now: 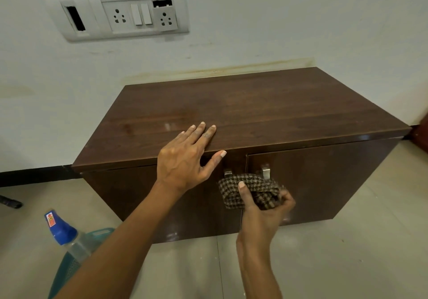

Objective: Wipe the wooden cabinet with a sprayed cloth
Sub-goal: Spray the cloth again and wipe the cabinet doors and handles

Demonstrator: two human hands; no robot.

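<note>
A low dark wooden cabinet (254, 106) with two front doors stands against the white wall. My left hand (185, 157) rests flat on the front edge of its top, fingers straight, thumb hanging over the edge. My right hand (266, 206) grips a bunched brown checked cloth (250, 188) against the doors, just below the two metal handles (265, 171). A spray bottle (63, 231) with a blue cap stands at the lower left.
A teal plastic basket (69, 266) sits on the tiled floor beside the spray bottle. A white switch and socket panel (120, 16) is on the wall above the cabinet. A dark object (10, 202) lies on the floor at the far left.
</note>
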